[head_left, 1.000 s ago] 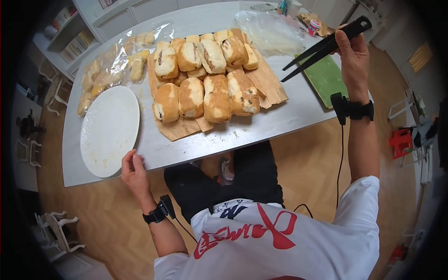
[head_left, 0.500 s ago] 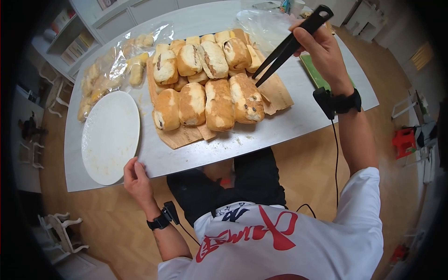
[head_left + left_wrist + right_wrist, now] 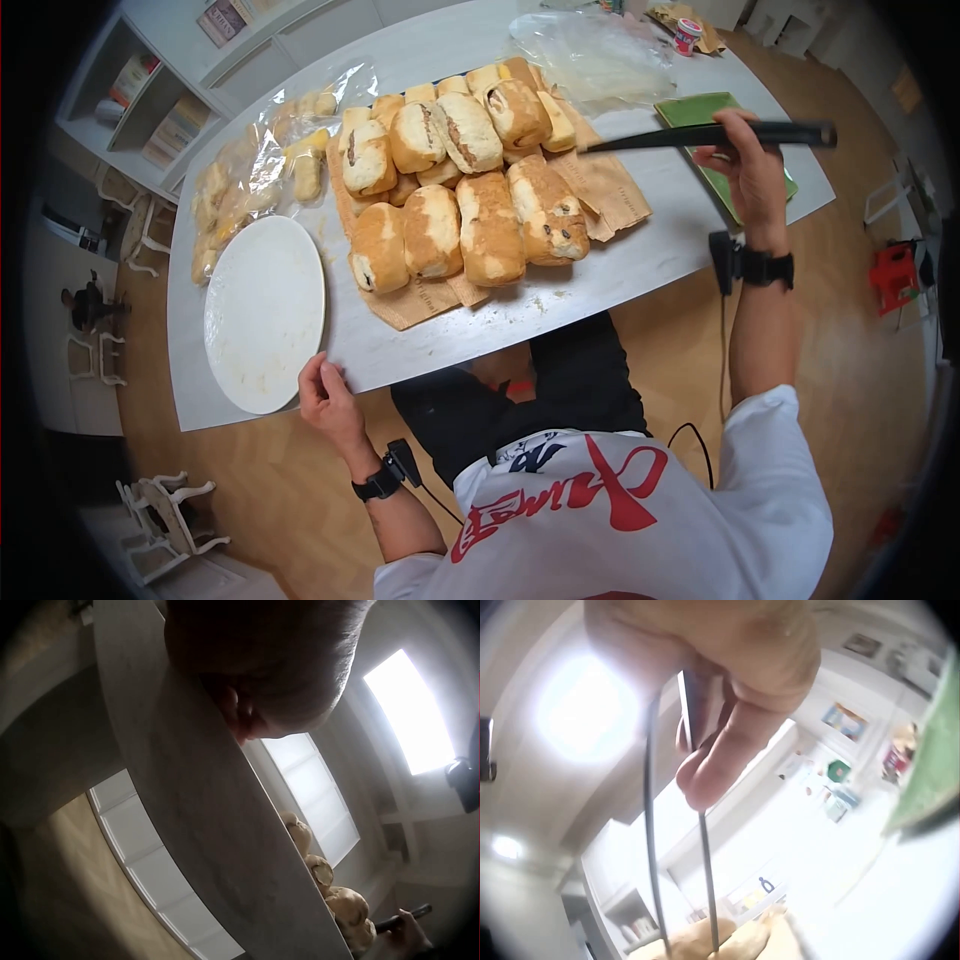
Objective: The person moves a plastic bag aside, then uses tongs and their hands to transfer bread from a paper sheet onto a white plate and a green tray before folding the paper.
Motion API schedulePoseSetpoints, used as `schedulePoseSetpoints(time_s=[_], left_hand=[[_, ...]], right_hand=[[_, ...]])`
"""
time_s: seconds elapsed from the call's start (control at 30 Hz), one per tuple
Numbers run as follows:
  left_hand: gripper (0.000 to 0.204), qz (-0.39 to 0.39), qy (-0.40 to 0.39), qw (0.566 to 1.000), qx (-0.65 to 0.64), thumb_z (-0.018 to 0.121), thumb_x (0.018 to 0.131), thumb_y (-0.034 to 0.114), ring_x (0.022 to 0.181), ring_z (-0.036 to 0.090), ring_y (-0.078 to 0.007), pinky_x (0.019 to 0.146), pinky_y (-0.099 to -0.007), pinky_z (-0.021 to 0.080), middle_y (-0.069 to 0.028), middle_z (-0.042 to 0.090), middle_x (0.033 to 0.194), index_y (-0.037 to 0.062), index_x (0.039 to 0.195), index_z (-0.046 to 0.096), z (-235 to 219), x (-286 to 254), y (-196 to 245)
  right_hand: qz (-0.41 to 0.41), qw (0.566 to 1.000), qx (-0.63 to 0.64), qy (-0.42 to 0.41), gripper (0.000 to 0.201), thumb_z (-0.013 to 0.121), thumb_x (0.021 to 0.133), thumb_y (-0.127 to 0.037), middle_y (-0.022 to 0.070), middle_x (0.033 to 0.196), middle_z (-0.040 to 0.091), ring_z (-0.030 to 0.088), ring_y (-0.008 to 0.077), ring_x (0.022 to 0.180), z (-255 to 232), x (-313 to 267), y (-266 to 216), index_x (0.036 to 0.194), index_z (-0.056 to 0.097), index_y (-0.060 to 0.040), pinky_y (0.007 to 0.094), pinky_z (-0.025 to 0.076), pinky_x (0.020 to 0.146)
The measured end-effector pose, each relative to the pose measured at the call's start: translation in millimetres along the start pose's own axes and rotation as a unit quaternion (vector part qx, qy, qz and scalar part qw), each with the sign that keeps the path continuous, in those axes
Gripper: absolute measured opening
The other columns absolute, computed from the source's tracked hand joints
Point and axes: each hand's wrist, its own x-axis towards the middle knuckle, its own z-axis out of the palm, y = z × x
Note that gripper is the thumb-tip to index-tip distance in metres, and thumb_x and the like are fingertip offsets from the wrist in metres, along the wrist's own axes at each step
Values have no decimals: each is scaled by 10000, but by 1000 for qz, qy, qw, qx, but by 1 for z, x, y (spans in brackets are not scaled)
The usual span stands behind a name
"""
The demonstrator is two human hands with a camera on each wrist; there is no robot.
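In the head view my right hand grips long black tongs over the right part of the table. They point left, nearly level in this view, with their tips at the right end of the bread rolls. The right wrist view shows the two arms of the tongs apart, with rolls beyond. Golden rolls lie piled in rows on brown printed paper. My left hand, fingers loosely bent, rests at the table's front edge beside a white oval plate.
Clear bags of rolls lie at the back left, behind the plate. A green rectangular tray is at the right, partly behind my right hand. An empty-looking plastic bag and a small pink-and-white tub stand farther back.
My right hand moved the tongs left to the rolls, then back right toward the green tray, turning them more level. My left hand stays at the edge. The head view has shifted slightly.
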Motion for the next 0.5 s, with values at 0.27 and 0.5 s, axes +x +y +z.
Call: schedulePoseSetpoints(time_s=[0.27, 0.5], left_hand=[[146, 10, -11, 1000, 7, 581, 957, 84, 706, 546, -66, 625, -204, 443, -17, 628, 815, 7, 1061, 649, -1, 1, 1], [144, 9, -7, 1000, 5, 578, 966, 98, 710, 534, -60, 621, -195, 432, -6, 619, 821, 15, 1062, 645, 0, -2, 3]], right_hand=[[111, 960, 224, 127, 352, 665, 917, -268, 183, 952, 666, 705, 305, 862, -1, -13, 66, 1085, 566, 24, 388, 621, 770], [126, 960, 217, 122, 411, 671, 912, -284, 198, 969, 659, 703, 308, 869, 15, -6, 68, 1113, 558, 56, 386, 627, 761]])
